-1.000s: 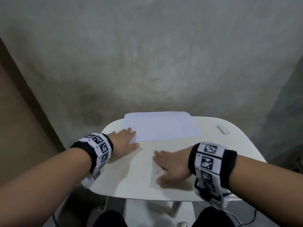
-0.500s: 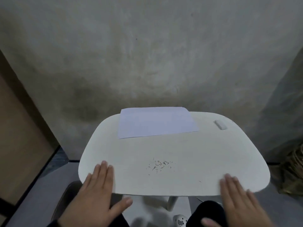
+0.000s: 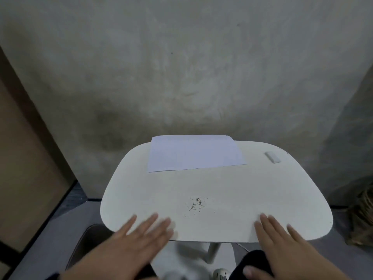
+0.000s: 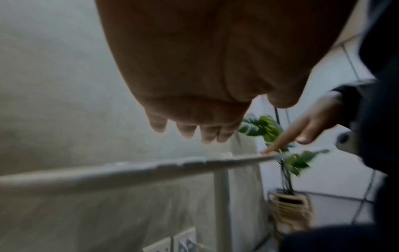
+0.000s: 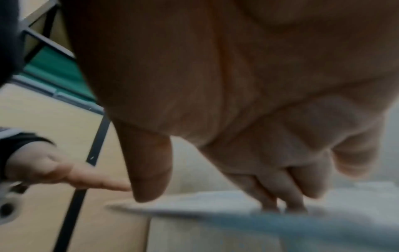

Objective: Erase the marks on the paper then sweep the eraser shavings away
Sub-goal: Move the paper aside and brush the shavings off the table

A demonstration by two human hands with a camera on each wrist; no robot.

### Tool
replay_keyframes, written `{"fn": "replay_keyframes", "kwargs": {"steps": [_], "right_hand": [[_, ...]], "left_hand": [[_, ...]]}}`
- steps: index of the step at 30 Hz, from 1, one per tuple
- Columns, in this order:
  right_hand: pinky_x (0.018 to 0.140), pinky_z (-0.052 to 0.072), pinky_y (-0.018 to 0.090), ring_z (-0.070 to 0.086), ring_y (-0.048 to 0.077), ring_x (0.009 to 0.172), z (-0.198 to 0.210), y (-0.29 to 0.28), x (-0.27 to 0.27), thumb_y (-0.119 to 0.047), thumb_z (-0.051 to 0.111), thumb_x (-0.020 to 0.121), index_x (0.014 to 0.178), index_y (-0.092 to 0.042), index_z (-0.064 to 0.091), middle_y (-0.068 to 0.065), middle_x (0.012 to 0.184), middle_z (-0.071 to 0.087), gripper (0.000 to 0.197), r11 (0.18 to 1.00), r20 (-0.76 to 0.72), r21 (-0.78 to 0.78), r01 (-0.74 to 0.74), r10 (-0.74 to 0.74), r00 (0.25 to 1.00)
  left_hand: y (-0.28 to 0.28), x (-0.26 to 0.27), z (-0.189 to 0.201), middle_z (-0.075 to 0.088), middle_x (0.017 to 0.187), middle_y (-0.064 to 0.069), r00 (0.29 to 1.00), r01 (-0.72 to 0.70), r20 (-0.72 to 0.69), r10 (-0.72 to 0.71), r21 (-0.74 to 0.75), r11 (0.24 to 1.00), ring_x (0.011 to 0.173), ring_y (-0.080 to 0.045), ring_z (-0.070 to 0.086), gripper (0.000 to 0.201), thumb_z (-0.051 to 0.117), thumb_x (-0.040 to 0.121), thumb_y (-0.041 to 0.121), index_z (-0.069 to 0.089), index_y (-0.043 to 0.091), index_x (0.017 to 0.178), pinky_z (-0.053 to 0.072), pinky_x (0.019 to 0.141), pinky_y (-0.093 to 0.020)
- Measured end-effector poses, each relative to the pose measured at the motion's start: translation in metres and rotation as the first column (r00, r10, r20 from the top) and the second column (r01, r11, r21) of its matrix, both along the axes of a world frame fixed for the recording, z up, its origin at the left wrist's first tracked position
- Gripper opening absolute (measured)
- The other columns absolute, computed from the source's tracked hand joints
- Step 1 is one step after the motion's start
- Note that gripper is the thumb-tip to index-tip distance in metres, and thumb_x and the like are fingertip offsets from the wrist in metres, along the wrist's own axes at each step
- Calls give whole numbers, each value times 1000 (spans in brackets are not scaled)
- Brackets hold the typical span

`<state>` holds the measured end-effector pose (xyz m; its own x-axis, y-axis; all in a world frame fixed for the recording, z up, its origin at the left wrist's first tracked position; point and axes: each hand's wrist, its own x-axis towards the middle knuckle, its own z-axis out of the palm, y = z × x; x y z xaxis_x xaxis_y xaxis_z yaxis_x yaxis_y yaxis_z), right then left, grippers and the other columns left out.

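Note:
A white sheet of paper (image 3: 193, 153) lies at the far side of the white table (image 3: 252, 195). The white eraser (image 3: 272, 157) sits at the far right. A small scatter of dark shavings (image 3: 196, 205) lies on the bare tabletop near the middle front. My left hand (image 3: 150, 226) is blurred, fingers straight, over the near left edge; in the left wrist view its fingertips (image 4: 192, 132) hover above the table rim (image 4: 129, 168). My right hand (image 3: 270, 227) lies flat at the near right edge, its fingertips (image 5: 280, 204) touching the top. Both hands hold nothing.
A rough grey wall stands just behind the table. A brown panel (image 3: 24, 168) is at the left. A wicker basket (image 3: 363, 217) with a green plant (image 4: 270, 129) stands on the floor at the right. The table leg (image 3: 212, 251) and my dark-clothed knees are below the near edge.
Both hands drew back from the middle of the table to its near edge, uncovering the shavings. Since then the left hand has slid rightward along the edge.

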<state>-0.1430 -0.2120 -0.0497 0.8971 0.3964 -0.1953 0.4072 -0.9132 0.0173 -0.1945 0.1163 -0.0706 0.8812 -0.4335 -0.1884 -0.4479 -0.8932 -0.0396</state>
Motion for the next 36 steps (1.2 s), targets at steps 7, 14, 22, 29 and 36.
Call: {"fn": "replay_keyframes", "kwargs": {"steps": [7, 14, 22, 29, 36], "right_hand": [[117, -6, 30, -3, 6, 147, 18, 68, 19, -58, 16, 88, 153, -18, 6, -8, 157, -10, 78, 965, -21, 195, -174, 182, 983], [120, 2, 37, -3, 8, 148, 52, -11, 39, -78, 5, 76, 152, -17, 8, -4, 161, -1, 97, 969, -182, -213, 128, -168, 969], [119, -3, 33, -10, 5, 146, 35, 79, 30, -51, 24, 99, 153, -17, -5, -4, 160, -12, 70, 978, -294, 209, -22, 84, 952], [121, 3, 41, -9, 15, 148, 36, 9, 33, -70, 8, 89, 153, -12, -5, 4, 160, -12, 87, 953, -207, -141, 266, -292, 934], [120, -2, 31, 1, 3, 147, 57, 64, 40, -44, 31, 101, 153, -24, 0, -9, 160, 0, 64, 938, -336, 346, -12, 136, 932]], "left_hand": [[-68, 36, 3, 53, 146, 1, 999, 30, 42, -29, -3, 1000, 135, -15, 47, 78, 18, 98, 69, 56, 16, 140, 29, 102, -36], [3, 22, 44, -34, 155, 0, 935, -351, -71, 348, -49, 935, 144, -9, -32, 127, -27, 50, 95, -22, 20, 152, -15, 117, -24], [-63, 49, 31, -27, 160, 1, 931, -307, -255, 262, -155, 939, 145, -7, -26, 132, -20, 47, 93, -16, 17, 155, -15, 118, -29], [-9, 28, 37, -27, 160, -8, 811, -529, -302, 502, -12, 848, 148, -16, -24, 160, -28, 21, 98, -18, 11, 155, -11, 119, -33], [-54, 41, 53, -33, 156, 16, 963, -239, -193, 188, -290, 927, 139, 5, -32, 116, -13, 54, 97, -25, 33, 150, -16, 115, -22]]}}
